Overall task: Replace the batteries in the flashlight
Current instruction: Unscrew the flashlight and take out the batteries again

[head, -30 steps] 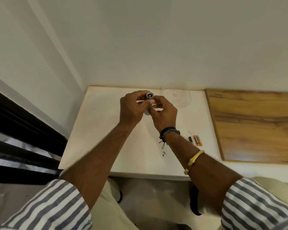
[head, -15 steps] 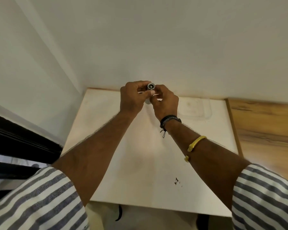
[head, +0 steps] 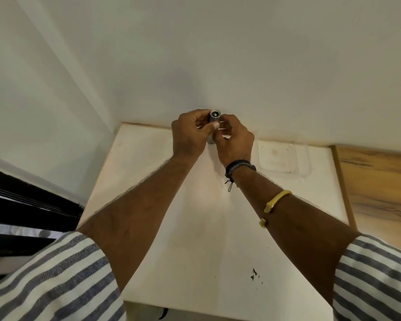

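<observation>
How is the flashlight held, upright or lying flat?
Upright: the flashlight stands on end off the table, round end face toward the camera, gripped by both hands, left and right.

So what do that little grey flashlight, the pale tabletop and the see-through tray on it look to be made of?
The small grey cylindrical flashlight looks like metal with a dull satin sheen, though painted plastic is possible. The pale cream tabletop looks like smooth matte laminate or painted board; a few dark specks mark it. The clear shallow tray seems thin moulded plastic, judging by its transparency and soft rounded edges.
</observation>
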